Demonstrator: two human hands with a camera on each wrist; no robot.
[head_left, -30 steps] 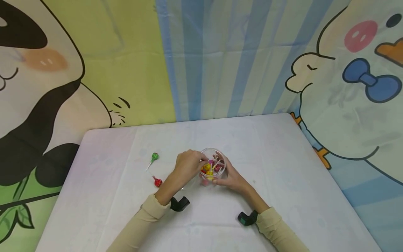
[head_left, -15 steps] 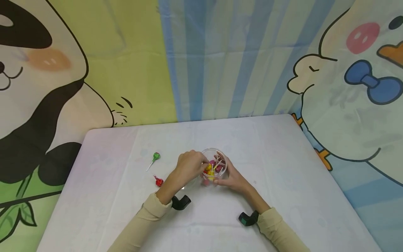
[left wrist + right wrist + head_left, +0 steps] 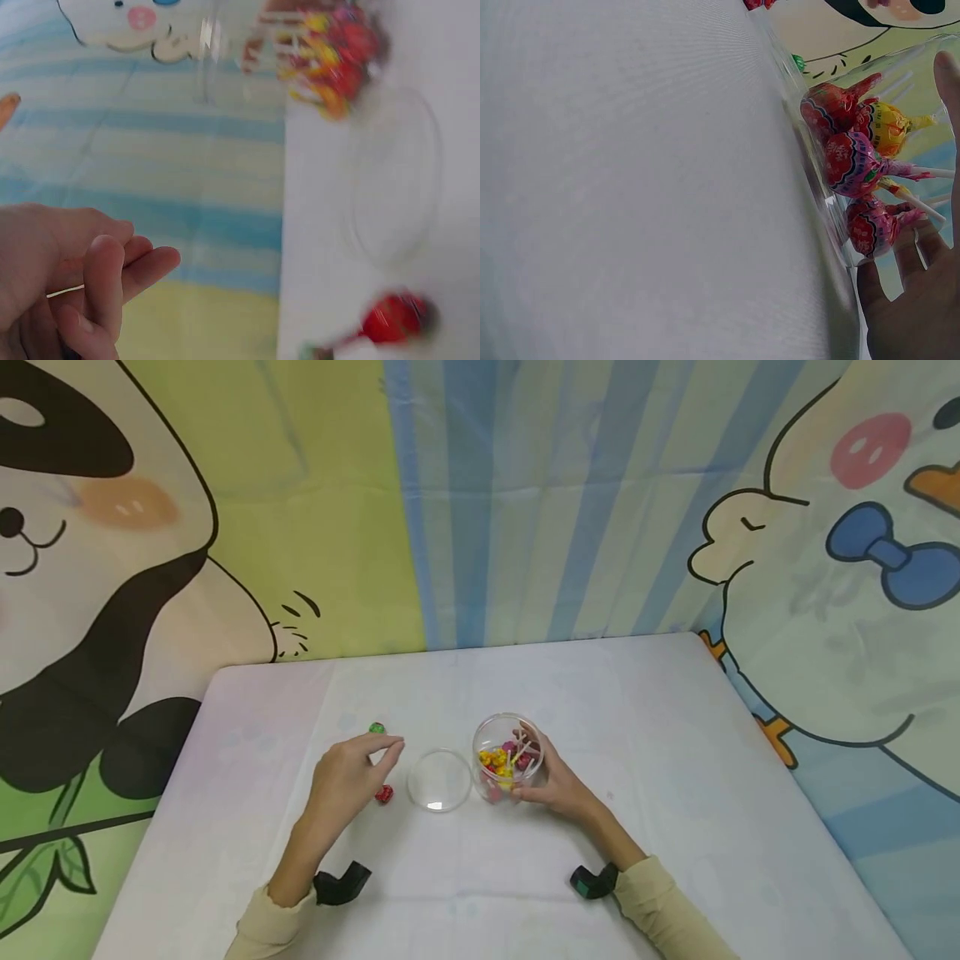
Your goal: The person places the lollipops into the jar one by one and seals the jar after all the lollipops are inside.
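Observation:
My right hand [image 3: 557, 783] grips the side of a clear round jar [image 3: 495, 720] that stands on the table without a cover. Inside are several wrapped lollipops [image 3: 853, 161], red, pink and yellow, heads down with white sticks upward. Left of the jar a clear round lid [image 3: 438, 782] lies flat. My left hand [image 3: 341, 781] hovers over the table's left part, fingers loosely bent and holding nothing in the left wrist view. Close to its fingers are a green lollipop [image 3: 377, 727], its stick hidden by the hand, and a red lollipop [image 3: 395, 318].
A white cloth covers the table [image 3: 600, 693]. Behind it hangs a striped curtain [image 3: 510, 510] with cartoon animals at both sides. Black wrist mounts [image 3: 342, 883] stick out from both wrists near the table surface.
My left hand has left the jar and moved left toward the loose lollipops, uncovering the lid. My right hand stays on the jar.

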